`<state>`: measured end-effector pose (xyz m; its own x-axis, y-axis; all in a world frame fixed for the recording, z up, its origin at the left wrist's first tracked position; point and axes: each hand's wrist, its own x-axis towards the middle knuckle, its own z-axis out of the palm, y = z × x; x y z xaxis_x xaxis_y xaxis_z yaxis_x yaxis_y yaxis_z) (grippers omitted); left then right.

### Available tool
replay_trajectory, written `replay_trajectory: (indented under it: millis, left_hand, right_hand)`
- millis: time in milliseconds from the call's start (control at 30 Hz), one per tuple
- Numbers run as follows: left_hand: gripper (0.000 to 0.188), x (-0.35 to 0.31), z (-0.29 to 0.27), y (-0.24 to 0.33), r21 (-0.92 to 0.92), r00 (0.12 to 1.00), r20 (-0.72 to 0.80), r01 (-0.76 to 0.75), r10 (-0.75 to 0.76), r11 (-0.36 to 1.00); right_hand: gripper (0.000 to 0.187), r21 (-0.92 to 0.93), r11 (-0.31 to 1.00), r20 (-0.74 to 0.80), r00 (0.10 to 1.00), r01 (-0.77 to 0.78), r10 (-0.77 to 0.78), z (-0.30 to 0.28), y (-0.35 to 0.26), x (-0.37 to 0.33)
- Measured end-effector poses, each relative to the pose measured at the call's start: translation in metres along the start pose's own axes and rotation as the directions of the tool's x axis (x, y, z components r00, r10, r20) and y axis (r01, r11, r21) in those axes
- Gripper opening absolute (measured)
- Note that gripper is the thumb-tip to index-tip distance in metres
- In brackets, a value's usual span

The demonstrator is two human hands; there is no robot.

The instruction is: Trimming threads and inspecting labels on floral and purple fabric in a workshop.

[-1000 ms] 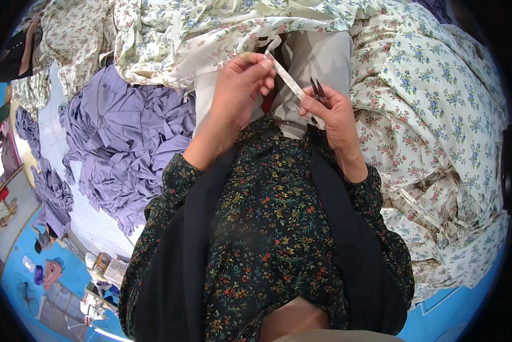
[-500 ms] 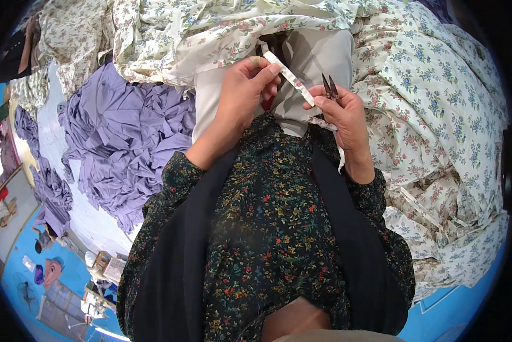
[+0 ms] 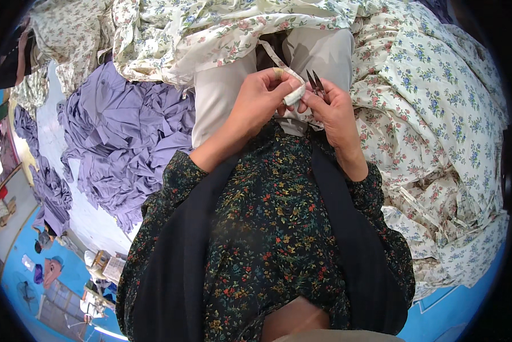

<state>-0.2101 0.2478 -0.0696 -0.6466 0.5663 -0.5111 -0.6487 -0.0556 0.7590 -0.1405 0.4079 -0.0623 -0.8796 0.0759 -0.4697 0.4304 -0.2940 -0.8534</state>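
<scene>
A narrow white fabric strip (image 3: 275,56) with a faint floral print runs down over my lap from the cream floral cloth. My left hand (image 3: 256,97) pinches it between thumb and fingers, where it folds over into a short bend. Close against it is my right hand (image 3: 337,114), closed round a pair of dark thread snips (image 3: 315,82) whose two pointed blades stick up, apart from each other. The right thumb and forefinger meet at the strip's folded part; whether they grip it too is hard to tell.
Cream floral cloth (image 3: 222,40) lies across my knees, and a large floral heap (image 3: 432,114) rises on the right. Crumpled purple fabric (image 3: 125,142) is piled on the pale surface (image 3: 93,219) at left. Farther off stands a fan (image 3: 26,292).
My hands have come together. The strip stretched between them is now bent at the left fingertips. The snips have moved left and slightly up with my right hand.
</scene>
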Motion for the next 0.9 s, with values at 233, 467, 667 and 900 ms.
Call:
replay_trajectory:
  millis: [233, 467, 667, 900]
  left_hand:
    - [0.033, 0.009, 0.008, -0.012, 0.195, 0.999, -0.024, 0.028, -0.024, 0.980]
    - [0.025, 0.009, 0.004, -0.014, 0.125, 0.993, -0.078, -0.079, 0.089, 0.989]
    - [0.014, 0.004, 0.003, -0.019, 0.070, 0.976, -0.084, -0.197, 0.202, 0.978]
    - [0.015, -0.001, 0.002, -0.016, 0.119, 0.986, -0.122, -0.102, 0.116, 0.988]
  right_hand:
    - [0.012, 0.052, 0.997, -0.042, 0.998, -0.052, 0.054, -0.013, 0.009, 0.000]
    - [0.013, 0.043, 0.997, -0.083, 0.994, -0.070, 0.073, 0.000, 0.004, -0.002]
    - [0.013, 0.054, 0.997, -0.092, 0.994, -0.047, 0.052, 0.000, 0.002, 0.002]
    - [0.015, 0.001, 0.999, -0.018, 0.999, -0.039, 0.039, -0.004, 0.000, 0.002]
